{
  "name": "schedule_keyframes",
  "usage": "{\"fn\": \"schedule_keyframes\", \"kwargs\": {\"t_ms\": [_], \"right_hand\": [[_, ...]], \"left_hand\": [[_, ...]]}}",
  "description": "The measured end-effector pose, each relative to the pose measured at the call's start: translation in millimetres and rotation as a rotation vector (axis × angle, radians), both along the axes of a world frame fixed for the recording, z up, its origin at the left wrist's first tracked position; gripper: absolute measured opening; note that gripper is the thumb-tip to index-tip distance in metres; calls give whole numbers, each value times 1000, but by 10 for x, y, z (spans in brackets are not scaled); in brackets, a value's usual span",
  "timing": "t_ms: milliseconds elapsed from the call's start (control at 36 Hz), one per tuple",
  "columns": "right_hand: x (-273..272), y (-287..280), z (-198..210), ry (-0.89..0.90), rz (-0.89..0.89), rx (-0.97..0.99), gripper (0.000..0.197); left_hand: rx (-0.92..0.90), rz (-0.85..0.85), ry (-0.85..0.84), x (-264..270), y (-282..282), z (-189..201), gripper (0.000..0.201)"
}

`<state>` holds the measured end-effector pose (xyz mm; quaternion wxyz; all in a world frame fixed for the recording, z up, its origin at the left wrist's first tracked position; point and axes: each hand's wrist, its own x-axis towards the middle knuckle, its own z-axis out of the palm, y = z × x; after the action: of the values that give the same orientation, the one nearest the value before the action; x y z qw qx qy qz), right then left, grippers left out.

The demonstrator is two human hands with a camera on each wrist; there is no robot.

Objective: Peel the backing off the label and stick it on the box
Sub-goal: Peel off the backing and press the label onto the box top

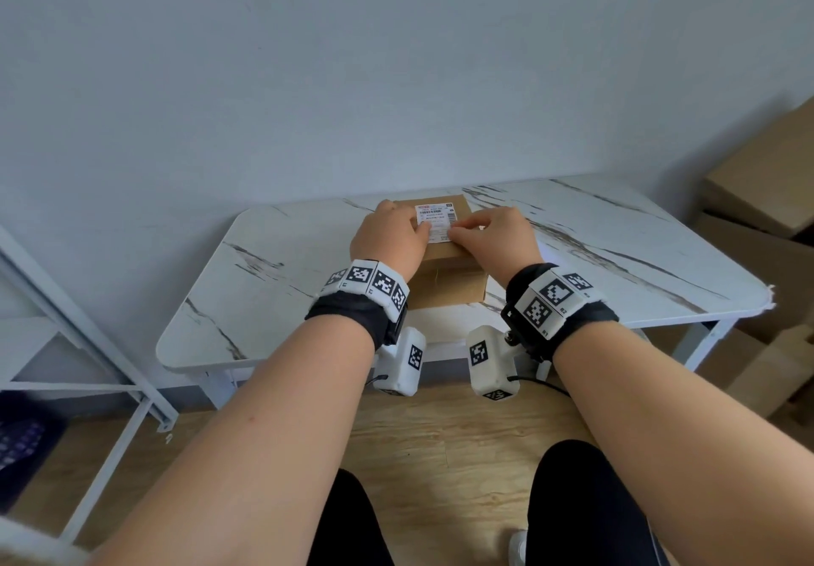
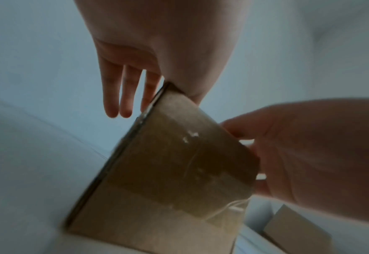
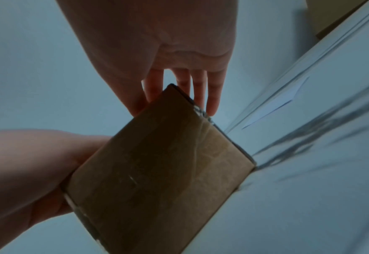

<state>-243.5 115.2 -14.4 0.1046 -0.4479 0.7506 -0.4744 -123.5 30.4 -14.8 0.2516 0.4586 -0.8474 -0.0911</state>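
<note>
Both hands press the label flat onto the box near the table's far edge.

From the head view, I see my left hand [image 1: 390,235] and right hand [image 1: 493,237] resting with fingers extended on the label [image 1: 436,216], which lies on the box [image 1: 445,266] top, towards the table [image 1: 286,257] far edge. Left wrist view: straight fingers [image 2: 127,89] overhang the box. Right wrist view: likewise. I judge we are smoothing; next, firm strokes out to the label's corners.
</note>
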Motion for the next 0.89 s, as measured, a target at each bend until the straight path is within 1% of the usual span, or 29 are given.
{"fn": "schedule_keyframes", "kwargs": {"t_ms": [111,167,250,416,500,555,639,722,888], "right_hand": [[44,-8,-8,-45,-13,-5,20],[63,-18,-5,-36,-15,1,20],[65,-24,2,-57,-17,0,16],[63,-2,25,-113,-5,10,20],[63,-3,22,-144,-10,8,26],[66,-6,16,-153,-9,7,30],[72,-6,3,-135,-18,6,34],[78,-32,-20,-100,-21,12,35],[105,-103,-29,-70,8,93,41]], "left_hand": [[103,-48,75,17,8,-3,34],[147,-71,80,35,11,-15,37],[185,-88,76,55,20,-36,43],[187,-102,70,61,33,-39,45],[151,-110,90,60,53,-50,47],[104,-143,98,59,65,-54,44],[65,-199,23,45,77,-42,39],[93,-203,-40,35,76,-37,40],[192,-182,-62,1,12,-40,45]]}}
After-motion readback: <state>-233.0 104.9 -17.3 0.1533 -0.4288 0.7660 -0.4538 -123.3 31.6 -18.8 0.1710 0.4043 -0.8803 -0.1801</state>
